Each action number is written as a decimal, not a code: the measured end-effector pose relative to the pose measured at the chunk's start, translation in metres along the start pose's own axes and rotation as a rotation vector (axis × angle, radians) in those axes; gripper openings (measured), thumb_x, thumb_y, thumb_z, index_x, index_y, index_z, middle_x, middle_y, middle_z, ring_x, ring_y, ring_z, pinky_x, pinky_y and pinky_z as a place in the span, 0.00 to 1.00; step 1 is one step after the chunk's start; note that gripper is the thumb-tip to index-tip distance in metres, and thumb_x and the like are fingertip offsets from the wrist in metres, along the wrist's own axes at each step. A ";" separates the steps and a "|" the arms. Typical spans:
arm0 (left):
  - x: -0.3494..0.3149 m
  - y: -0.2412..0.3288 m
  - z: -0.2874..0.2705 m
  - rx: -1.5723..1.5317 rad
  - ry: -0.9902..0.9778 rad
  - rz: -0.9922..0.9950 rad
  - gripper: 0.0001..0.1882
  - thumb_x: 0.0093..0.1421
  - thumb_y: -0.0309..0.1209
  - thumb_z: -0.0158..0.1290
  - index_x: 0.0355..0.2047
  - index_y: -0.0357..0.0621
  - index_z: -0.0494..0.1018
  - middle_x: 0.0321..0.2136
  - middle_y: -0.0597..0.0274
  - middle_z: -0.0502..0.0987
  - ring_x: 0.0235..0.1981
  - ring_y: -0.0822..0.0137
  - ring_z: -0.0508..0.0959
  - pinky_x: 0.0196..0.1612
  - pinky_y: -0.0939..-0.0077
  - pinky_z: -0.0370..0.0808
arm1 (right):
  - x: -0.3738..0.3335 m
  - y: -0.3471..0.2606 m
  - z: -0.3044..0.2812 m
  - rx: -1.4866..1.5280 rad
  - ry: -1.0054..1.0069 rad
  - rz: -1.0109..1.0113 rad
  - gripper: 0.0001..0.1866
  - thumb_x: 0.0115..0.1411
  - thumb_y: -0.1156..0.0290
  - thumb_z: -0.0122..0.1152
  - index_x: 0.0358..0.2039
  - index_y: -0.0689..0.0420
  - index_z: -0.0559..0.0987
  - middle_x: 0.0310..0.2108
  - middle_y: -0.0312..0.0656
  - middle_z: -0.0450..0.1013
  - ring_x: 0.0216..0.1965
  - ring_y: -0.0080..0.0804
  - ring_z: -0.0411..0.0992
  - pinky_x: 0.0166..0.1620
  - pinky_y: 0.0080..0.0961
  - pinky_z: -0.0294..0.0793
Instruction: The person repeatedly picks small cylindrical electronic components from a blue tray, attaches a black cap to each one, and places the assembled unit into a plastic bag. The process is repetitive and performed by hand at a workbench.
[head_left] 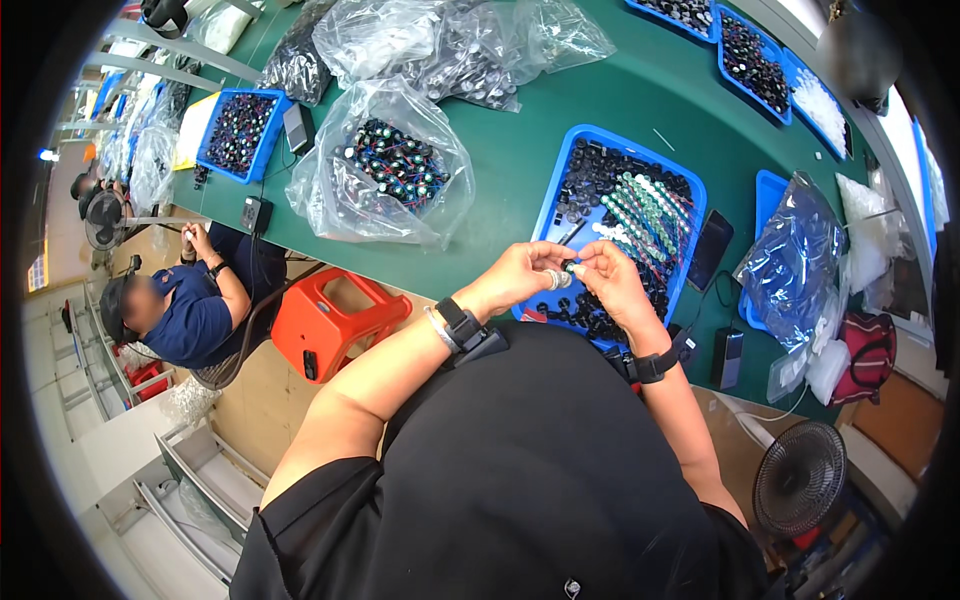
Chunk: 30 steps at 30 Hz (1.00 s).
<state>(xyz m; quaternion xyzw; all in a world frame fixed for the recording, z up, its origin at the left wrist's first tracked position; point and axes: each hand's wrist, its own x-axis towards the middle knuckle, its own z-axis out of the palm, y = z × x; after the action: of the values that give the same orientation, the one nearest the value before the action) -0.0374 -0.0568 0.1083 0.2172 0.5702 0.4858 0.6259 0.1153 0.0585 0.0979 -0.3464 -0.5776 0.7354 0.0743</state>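
Over the near edge of a blue tray, my left hand and my right hand meet with their fingertips together. Between them is a small dark round part, pinched by both. A few pale round pieces sit among the left fingers. The tray holds loose black parts, with rows of pale green round parts with thin coloured wires laid slantwise on its right side. More black pieces lie under my hands, partly hidden by them.
A clear bag of wired round parts lies left on the green table. A phone rests right of the tray, near a plastic-covered blue tray. Behind a red stool, another person sits. A fan stands lower right.
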 end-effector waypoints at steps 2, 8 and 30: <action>0.001 -0.002 0.002 0.001 0.032 0.005 0.19 0.55 0.22 0.56 0.48 0.33 0.70 0.35 0.63 0.75 0.36 0.76 0.74 0.43 0.82 0.72 | -0.001 0.003 0.002 -0.082 0.030 -0.041 0.07 0.57 0.82 0.55 0.36 0.61 0.71 0.25 0.33 0.70 0.25 0.15 0.67 0.28 0.15 0.66; 0.007 -0.016 -0.004 -0.115 0.074 -0.064 0.14 0.57 0.24 0.56 0.43 0.32 0.71 0.33 0.62 0.76 0.35 0.74 0.75 0.40 0.81 0.73 | -0.004 -0.002 0.014 -0.150 0.005 0.001 0.10 0.57 0.81 0.54 0.41 0.62 0.71 0.25 0.36 0.72 0.26 0.19 0.70 0.30 0.17 0.69; -0.009 -0.055 -0.055 -0.360 0.431 -0.022 0.11 0.60 0.24 0.50 0.42 0.32 0.71 0.35 0.58 0.76 0.35 0.68 0.78 0.42 0.76 0.76 | 0.089 0.114 0.024 -0.742 0.448 0.112 0.22 0.52 0.67 0.65 0.40 0.62 0.64 0.18 0.43 0.73 0.16 0.31 0.73 0.18 0.28 0.70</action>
<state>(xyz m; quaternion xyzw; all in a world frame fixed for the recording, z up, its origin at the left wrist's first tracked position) -0.0674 -0.1042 0.0530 -0.0119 0.5971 0.6075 0.5237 0.0677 0.0476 -0.0406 -0.5315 -0.7526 0.3878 0.0285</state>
